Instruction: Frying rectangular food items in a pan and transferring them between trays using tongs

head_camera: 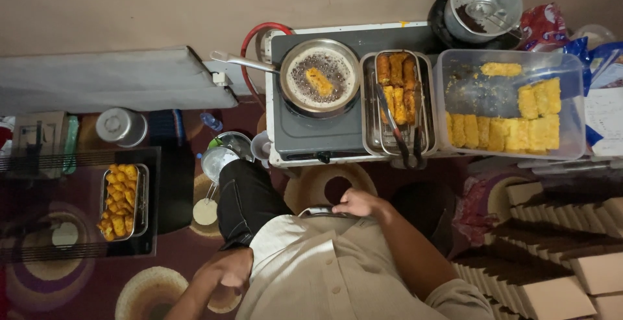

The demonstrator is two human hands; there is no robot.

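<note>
Resting empty on the person's lap, the right hand (358, 203) lies loosely curled near the stove (311, 128); the left hand (224, 273) grips the left thigh, while 1 piece fries in the pan (321, 76).

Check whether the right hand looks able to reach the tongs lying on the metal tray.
Probably yes: the right hand rests at the waist, and nothing stands between it and the tongs, whose handles point toward the person.

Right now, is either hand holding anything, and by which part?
Nothing is held. The left hand rests on the left knee, the right hand lies at the waist, and the tongs lie untouched on the metal tray.
</note>
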